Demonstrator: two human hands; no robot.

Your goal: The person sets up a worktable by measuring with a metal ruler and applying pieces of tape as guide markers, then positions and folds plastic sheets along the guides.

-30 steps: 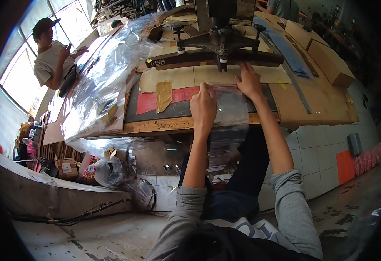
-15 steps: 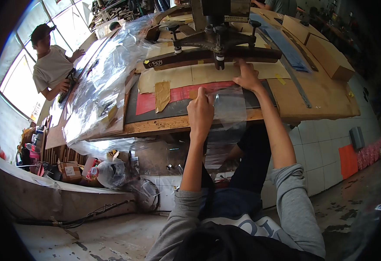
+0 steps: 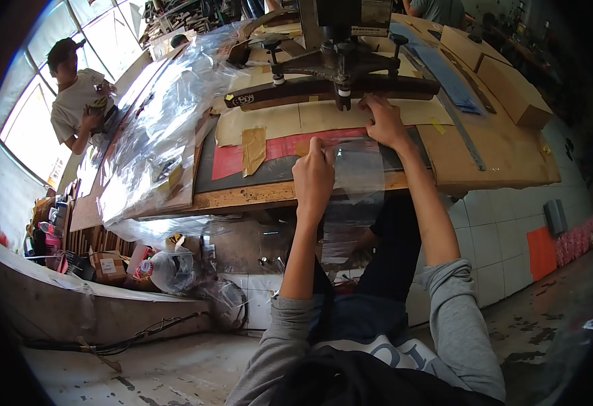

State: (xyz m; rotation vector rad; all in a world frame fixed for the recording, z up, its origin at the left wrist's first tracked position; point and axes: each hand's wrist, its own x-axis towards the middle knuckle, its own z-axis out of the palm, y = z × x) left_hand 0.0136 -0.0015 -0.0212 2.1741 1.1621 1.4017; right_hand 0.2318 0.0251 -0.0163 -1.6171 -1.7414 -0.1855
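My left hand (image 3: 314, 174) is closed on the left edge of a clear plastic sheet (image 3: 359, 166), which hangs over the table's wooden front edge. My right hand (image 3: 383, 122) has its fingers partly spread at the sheet's upper right corner, the fingertips near the dark metal bar (image 3: 276, 93) of a press. Whether it grips the sheet is hard to tell. Under and beside the sheet lies a red strip (image 3: 229, 161) on a dark mat, with a piece of brown tape (image 3: 253, 150) across it. Cream paper (image 3: 262, 123) lies behind the strip.
Crumpled clear plastic (image 3: 154, 128) covers the table's left part. A person (image 3: 73, 95) stands at the left. To the right are a metal ruler (image 3: 469, 145), blue sheets (image 3: 445, 78) and a cardboard box (image 3: 513, 91). The press head (image 3: 340, 64) hangs above the middle.
The view has shifted slightly. My left hand and the sheet's upper edge are a little lower, showing more of the red strip. The person at the left has moved their hands.
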